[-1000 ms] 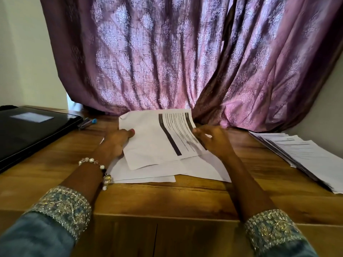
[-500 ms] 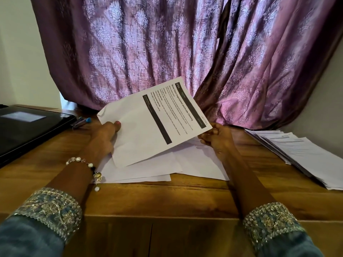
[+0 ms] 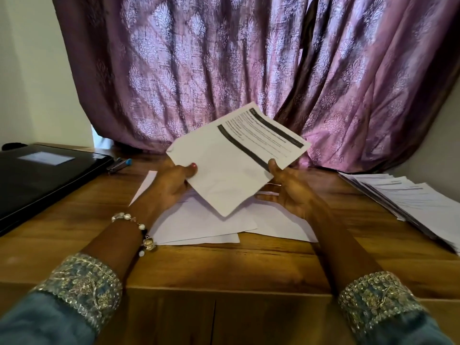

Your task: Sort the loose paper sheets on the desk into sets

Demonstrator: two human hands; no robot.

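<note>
Printed sheet [image 3: 236,160] lifted above loose papers [image 3: 199,225].
Pinched at left edge by left hand [image 3: 171,185], thumb on top; gripped at right edge by right hand [image 3: 291,188].

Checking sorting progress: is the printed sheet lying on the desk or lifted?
Lifted: the printed sheet tilts above the loose sheets, gripped by left hand and right hand.

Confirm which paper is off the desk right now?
The printed sheet with dark bars, held by left hand and right hand; the others lie flat.
</note>
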